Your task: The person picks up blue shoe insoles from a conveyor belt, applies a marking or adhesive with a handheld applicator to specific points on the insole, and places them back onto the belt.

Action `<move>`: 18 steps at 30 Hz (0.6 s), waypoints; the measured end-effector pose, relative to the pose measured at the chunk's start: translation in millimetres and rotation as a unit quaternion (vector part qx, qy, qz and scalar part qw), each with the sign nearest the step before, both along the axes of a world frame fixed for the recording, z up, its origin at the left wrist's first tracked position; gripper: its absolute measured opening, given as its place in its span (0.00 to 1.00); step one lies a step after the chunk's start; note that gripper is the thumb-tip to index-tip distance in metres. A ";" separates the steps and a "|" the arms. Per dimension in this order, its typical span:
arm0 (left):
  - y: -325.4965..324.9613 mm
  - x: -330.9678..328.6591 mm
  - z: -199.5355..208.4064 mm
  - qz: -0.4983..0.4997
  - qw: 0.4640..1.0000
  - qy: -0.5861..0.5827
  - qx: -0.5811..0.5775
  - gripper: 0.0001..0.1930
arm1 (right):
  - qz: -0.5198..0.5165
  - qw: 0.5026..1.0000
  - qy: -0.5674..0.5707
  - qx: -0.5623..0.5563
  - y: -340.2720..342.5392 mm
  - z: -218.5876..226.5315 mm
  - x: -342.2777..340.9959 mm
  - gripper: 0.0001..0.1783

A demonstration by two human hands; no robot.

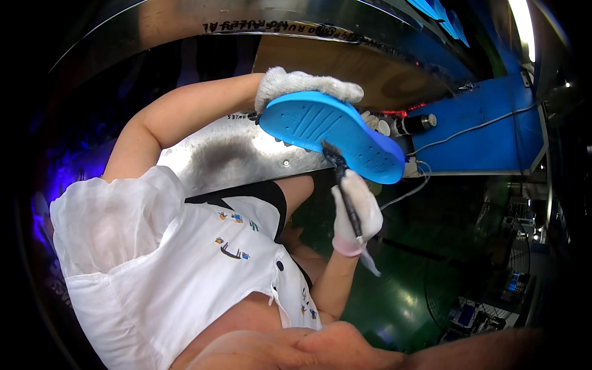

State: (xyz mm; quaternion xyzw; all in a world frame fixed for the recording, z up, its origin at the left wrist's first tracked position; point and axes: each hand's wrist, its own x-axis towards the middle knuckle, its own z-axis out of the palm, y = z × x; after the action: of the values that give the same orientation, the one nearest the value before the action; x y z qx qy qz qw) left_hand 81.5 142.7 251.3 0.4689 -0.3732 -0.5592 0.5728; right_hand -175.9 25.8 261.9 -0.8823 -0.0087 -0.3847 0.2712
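My left hand (305, 88), in a white knitted glove, grips a bright blue shoe sole (320, 126) along its far edge. The sole is held up and tilted, with its grooved, hole-dotted face toward me. In my gloved right hand (359, 206) is a brush (346, 196) with a dark, slender handle, the fingers closed round it. Its dark bristle end meets the near edge of the sole around the middle. My left fingertips behind the sole are partly hidden.
A shiny metal bench surface (246, 161) lies beneath the sole, with a brown board (320, 58) behind it. To the right, a blue worktop (487, 126) carries a black-and-silver cylinder (416, 124) and a pale cable (472, 128). Green floor (394, 296) shows below.
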 end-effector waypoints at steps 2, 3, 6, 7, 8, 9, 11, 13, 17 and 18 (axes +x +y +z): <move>-6.3 15.2 -35.6 -0.004 0.988 -0.044 -0.148 0.32 | 0.043 0.999 0.011 -0.010 -1.1 -3.4 1.2 0.18; -11.1 23.3 -53.4 -0.007 0.973 -0.060 -0.222 0.34 | 0.067 0.997 0.028 -0.026 3.0 -0.5 0.2 0.18; -13.8 -9.7 -53.9 -0.130 0.918 0.370 -0.059 0.46 | 0.055 0.979 -0.060 0.187 8.5 -0.1 2.5 0.13; -18.1 -27.1 -51.2 -0.150 0.874 0.457 -0.075 0.48 | 0.026 0.944 -0.146 0.296 10.2 -6.2 7.8 0.12; -21.1 -44.1 -48.4 -0.172 0.821 0.537 -0.086 0.49 | -0.049 0.924 -0.195 0.326 15.2 -4.7 11.9 0.08; -23.4 -62.8 -39.0 -0.070 0.854 0.514 -0.039 0.53 | -0.062 0.906 -0.255 0.334 10.0 -4.9 18.2 0.10; -34.6 -85.3 -51.3 -0.146 0.840 0.504 -0.139 0.47 | -0.158 0.926 -0.235 0.248 29.1 2.1 41.6 0.11; -47.9 -111.0 -36.6 -0.045 0.792 0.570 -0.214 0.39 | -0.107 0.974 -0.199 -0.024 21.6 -5.8 48.2 0.12; -30.8 -109.9 -23.1 -0.027 0.834 0.534 -0.135 0.31 | -0.003 0.979 -0.199 0.043 54.8 -3.7 49.4 0.10; -24.4 -110.9 -14.3 0.043 0.853 0.503 -0.131 0.34 | 0.009 0.975 -0.204 0.090 59.4 0.9 47.7 0.08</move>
State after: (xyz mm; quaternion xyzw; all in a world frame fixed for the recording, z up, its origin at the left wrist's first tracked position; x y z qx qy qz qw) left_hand -29.4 118.3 237.0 0.0600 -0.0835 -0.6390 0.7623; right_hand -128.2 85.2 262.8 -0.7571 -0.0372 -0.5531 0.3457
